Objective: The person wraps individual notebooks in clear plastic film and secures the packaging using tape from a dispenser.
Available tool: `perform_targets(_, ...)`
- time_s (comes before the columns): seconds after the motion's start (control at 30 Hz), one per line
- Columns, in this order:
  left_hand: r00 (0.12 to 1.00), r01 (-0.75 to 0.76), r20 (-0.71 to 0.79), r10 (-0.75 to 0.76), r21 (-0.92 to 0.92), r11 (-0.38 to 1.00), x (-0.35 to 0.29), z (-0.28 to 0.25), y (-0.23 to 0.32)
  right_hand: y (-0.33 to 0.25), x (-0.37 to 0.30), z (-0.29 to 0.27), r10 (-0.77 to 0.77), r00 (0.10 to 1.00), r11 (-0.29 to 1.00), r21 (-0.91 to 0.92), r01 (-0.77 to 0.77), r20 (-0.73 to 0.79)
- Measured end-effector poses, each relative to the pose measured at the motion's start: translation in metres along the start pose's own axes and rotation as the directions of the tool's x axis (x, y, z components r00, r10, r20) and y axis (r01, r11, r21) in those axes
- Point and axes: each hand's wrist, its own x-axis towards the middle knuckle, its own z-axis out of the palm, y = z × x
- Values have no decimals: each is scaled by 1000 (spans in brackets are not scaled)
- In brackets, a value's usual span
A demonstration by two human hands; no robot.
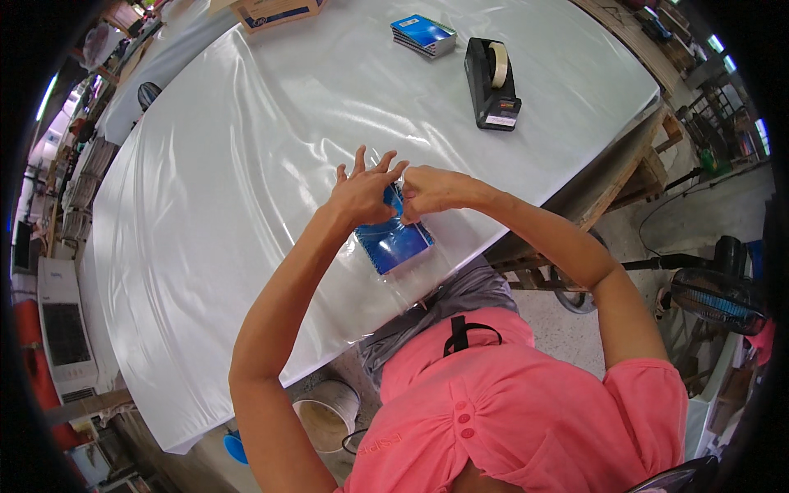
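Note:
A blue spiral-bound notebook (pixel 396 249) lies on the white-covered table near its front edge, directly beneath my hands. Glossy highlights around it look like clear plastic film, though its edges are hard to make out. My left hand (pixel 362 195) rests over the notebook's far left part, fingers spread and thumb reaching across the cover. Close beside it, my right hand (pixel 429 193) is closed, its fingertips bent down at the notebook's far right part. Whatever those fingers pinch is hidden.
Beyond my hands stand a stack of blue spiral notebooks (pixel 424 35) and a black tape dispenser (pixel 491 86). A cardboard box (pixel 278 11) sits at the table's far edge. Shiny white sheeting (pixel 205 205) covers the table. Below its front edge is a white bucket (pixel 329 415); a fan (pixel 717 300) is at right.

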Motion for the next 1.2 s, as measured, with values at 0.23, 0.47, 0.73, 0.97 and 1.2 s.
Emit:
perform_targets(0.23, 1000, 17, -16, -17, 19, 1000, -1, 3, 0, -34, 11, -2, 181, 977, 905, -409, -120, 113)
perform_targets(0.47, 990, 10, -143, -7, 20, 1000, -3, -1, -40, -4, 9, -18, 244, 958, 919, -351, -180, 149)
perform_targets(0.73, 986, -33, -161, 40, 48, 998, -6, 2, -57, 23, -4, 0, 150, 986, 978, -154, -139, 67)
perform_targets(0.97, 519, 276, -764, -383, -274, 921, -20, 40, -79, 28, 2, 10, 89, 995, 991, -101, -84, 43)
perform_targets(1.2, 792, 335, -376, -481, -390, 858, -58, 90, -28, 65, 16, 26, -174, 985, 984, 42, 174, -17)
